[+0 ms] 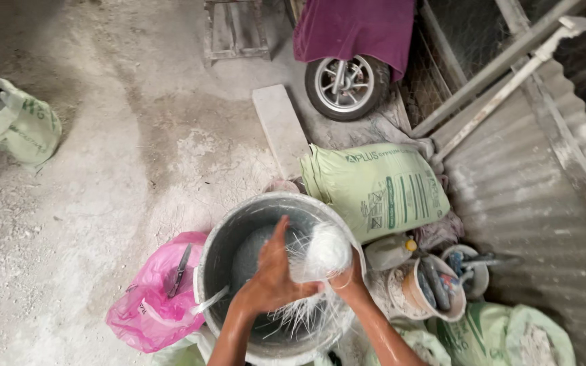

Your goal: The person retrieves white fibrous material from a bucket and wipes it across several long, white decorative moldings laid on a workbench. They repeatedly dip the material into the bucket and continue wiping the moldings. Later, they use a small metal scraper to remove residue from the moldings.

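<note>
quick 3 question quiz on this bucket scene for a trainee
1. True or false: both hands hold the bundle of white fibre strands over the round grey metal bucket.
2. What colour is the crumpled plastic bag left of the bucket?
3. Right of the bucket lies: A) a pale green sack B) a ladder

Key: 1 true; 2 pink; 3 A

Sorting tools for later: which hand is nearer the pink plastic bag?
Left. The left hand is over the bucket beside the pink plastic bag; the right hand is farther, across the bucket.
</note>
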